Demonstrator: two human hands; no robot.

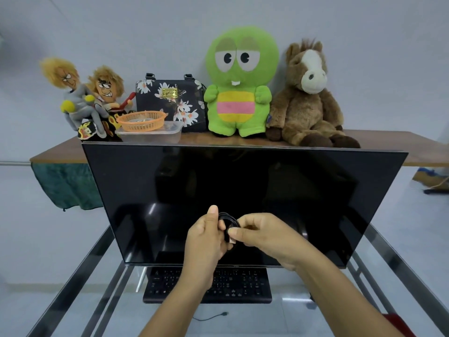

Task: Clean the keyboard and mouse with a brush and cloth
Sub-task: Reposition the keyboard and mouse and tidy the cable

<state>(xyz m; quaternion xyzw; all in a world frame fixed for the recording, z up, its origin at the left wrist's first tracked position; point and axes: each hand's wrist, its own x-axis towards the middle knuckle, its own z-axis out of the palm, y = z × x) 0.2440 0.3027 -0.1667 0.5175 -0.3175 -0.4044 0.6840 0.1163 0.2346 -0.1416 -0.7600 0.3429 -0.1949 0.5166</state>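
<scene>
A black keyboard (243, 284) lies on the glass desk just below the monitor, partly hidden by my forearms. Above it, in front of the dark screen, both hands hold a coiled black cable (229, 221). My left hand (206, 239) grips the coil with the thumb raised. My right hand (262, 235) pinches the cable's plug end (230, 238) between thumb and fingers. No mouse, brush or cloth shows clearly.
A large black monitor (243, 190) stands on the glass desk (73, 312) with metal rails. Another loose cable end (213, 315) lies near the front. Behind, a wooden shelf (388, 142) carries plush toys, a floral bag, an orange basket (142, 120) and a clear tub.
</scene>
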